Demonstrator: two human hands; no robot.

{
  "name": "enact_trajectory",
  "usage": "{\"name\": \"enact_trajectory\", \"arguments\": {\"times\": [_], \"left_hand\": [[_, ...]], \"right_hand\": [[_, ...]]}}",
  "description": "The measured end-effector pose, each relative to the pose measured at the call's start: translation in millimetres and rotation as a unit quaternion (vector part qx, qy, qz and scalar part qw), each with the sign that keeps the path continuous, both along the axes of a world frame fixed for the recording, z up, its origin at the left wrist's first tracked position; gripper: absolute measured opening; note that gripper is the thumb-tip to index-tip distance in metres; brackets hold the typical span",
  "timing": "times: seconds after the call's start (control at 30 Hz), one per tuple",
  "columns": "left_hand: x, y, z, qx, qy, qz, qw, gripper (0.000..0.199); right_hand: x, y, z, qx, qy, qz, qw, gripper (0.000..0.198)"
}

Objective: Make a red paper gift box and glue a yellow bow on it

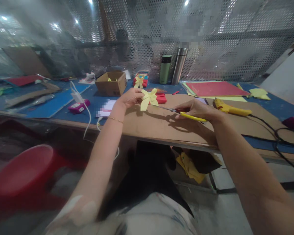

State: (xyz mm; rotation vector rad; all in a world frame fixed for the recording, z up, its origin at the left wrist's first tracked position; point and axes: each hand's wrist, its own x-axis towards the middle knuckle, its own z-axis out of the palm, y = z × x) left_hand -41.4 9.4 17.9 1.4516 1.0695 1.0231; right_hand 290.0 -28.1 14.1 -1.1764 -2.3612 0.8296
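A pale yellow paper flower (150, 99) with pointed petals is pinched by my left hand (131, 97) above the brown cardboard (147, 125). My right hand (194, 109) grips scissors (191, 117) with yellow handles. Their blades point left and reach the flower's lower right petal; whether they touch the paper I cannot tell. Just behind the flower lies a red folded piece (161, 98). Farther back, another yellow flower (138, 82) rests against a red and blue item.
A yellow glue gun (231, 108) with a black cable lies right. Behind are a cardboard box (111, 84), a green bottle (165, 70), a steel flask (179, 67) and red sheets (215, 88). A white cable hangs over the left table edge; a red stool (26, 169) stands below.
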Motion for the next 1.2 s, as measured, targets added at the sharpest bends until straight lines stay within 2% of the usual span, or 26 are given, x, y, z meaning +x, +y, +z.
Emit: {"name": "enact_trajectory", "arguments": {"times": [0.17,0.53,0.8,1.07,1.2], "left_hand": [[3.4,-4.3,3.4,-0.004,-0.008,-0.003,1.000,0.011],[4.0,-5.7,4.0,-0.014,-0.025,-0.009,1.000,0.010],[1.5,1.2,1.7,0.007,-0.062,0.047,0.997,0.014],[4.1,-1.4,0.6,0.010,-0.057,0.032,0.998,0.011],[7.1,-4.0,0.4,0.009,-0.051,-0.001,0.999,0.007]], "right_hand": [[-1.1,-0.1,-0.2,-0.002,0.010,0.000,1.000,0.061],[-3.1,-3.1,-1.2,-0.015,0.010,-0.001,1.000,0.068],[-4.7,-3.5,-0.3,0.002,-0.008,0.009,1.000,0.070],[-4.5,-2.6,-2.0,-0.011,-0.007,0.016,1.000,0.071],[-4.7,-3.0,-2.2,-0.039,0.015,0.012,0.999,0.075]]}}
